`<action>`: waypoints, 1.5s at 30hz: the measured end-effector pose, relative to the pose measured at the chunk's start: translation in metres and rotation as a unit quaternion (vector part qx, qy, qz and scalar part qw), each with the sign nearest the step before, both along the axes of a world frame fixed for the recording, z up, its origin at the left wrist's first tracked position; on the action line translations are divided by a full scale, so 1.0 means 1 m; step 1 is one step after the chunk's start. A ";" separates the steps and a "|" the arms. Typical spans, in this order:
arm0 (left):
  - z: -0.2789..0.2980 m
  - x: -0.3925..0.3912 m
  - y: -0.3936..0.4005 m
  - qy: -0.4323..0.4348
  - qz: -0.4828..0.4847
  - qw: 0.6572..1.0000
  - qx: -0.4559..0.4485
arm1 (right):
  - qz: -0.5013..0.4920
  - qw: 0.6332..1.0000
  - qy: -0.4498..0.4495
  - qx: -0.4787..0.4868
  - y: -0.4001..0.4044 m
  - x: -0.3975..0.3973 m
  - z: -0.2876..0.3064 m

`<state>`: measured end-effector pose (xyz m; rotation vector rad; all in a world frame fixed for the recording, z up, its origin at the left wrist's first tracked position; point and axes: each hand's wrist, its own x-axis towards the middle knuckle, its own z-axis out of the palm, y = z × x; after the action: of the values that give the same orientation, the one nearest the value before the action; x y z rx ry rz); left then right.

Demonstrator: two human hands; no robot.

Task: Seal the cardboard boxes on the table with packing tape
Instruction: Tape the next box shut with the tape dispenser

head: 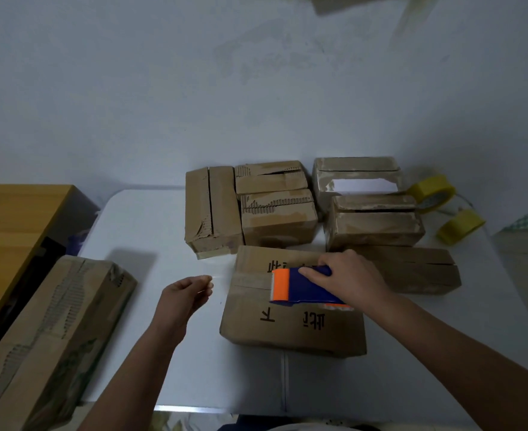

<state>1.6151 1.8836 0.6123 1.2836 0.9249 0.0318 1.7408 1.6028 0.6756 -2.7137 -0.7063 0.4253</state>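
- Step: right hand point(346, 276) grips the tape dispenser point(303, 289) on the nearest box point(293, 328), at table point(150, 231) centre; left hand point(184, 293) pinches the clear tape end just off the box's left edge.
- Advice: keep the strip taut, centred on the seam, pressed flat.
- Boxes: eight in view, one at far left.
- Spare tape rolls point(433, 192): two, yellow, far right.

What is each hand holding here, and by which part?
Right hand grips the tape dispenser by its blue handle. Left hand pinches the clear tape's free end.
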 end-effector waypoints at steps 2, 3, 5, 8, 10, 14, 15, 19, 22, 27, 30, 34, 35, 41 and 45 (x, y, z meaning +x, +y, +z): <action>-0.005 0.002 0.000 0.002 0.013 1.000 0.006 | -0.007 1.000 -0.003 -0.010 0.005 0.002 -0.003; -0.008 0.003 0.000 0.002 0.018 1.000 0.009 | -0.009 1.000 -0.006 -0.015 0.007 0.002 -0.004; -0.014 0.005 0.000 0.005 0.024 1.000 0.017 | -0.013 1.000 -0.011 -0.022 0.008 0.003 -0.006; -0.024 0.008 -0.001 0.022 0.029 0.999 0.026 | -0.019 0.999 -0.013 -0.030 0.008 0.004 -0.009; -0.031 0.010 -0.002 0.037 0.031 0.999 0.021 | -0.021 0.999 -0.015 -0.042 0.010 0.004 -0.009; -0.046 0.014 -0.012 0.063 0.009 0.998 0.006 | -0.021 0.998 -0.010 -0.066 0.015 0.005 -0.006; -0.049 0.016 -0.015 0.067 -0.002 0.998 0.004 | -0.022 0.998 -0.008 -0.065 0.016 0.005 -0.006; -0.053 0.018 -0.025 0.074 -0.046 0.994 0.065 | -0.022 0.997 -0.005 -0.075 0.018 0.005 -0.004; -0.055 0.016 -0.027 0.089 -0.108 0.980 0.143 | -0.015 0.996 -0.009 -0.085 0.020 0.005 -0.002; -0.051 0.020 -0.026 0.121 -0.173 0.954 0.212 | -0.009 0.997 -0.011 -0.079 0.019 0.003 -0.002; -0.049 0.020 -0.017 0.147 -0.212 0.941 0.220 | -0.009 0.996 -0.019 -0.082 0.020 0.002 0.000; -0.041 0.007 -0.010 0.132 -0.228 0.931 0.253 | -0.010 0.996 -0.024 -0.086 0.022 0.000 -0.001; -0.035 0.005 -0.014 0.106 -0.219 0.935 0.259 | -0.010 0.996 -0.023 -0.088 0.022 -0.001 -0.002; -0.009 0.007 -0.046 0.104 -0.267 0.914 0.287 | -0.015 0.995 -0.030 -0.090 0.024 -0.002 -0.001; -0.005 0.009 -0.054 0.130 -0.290 0.909 0.270 | -0.016 0.995 -0.032 -0.095 0.023 -0.002 0.000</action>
<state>1.6242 1.8297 0.6076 2.0832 0.7426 -0.3814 1.7389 1.6259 0.6756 -2.9252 -0.6682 0.4190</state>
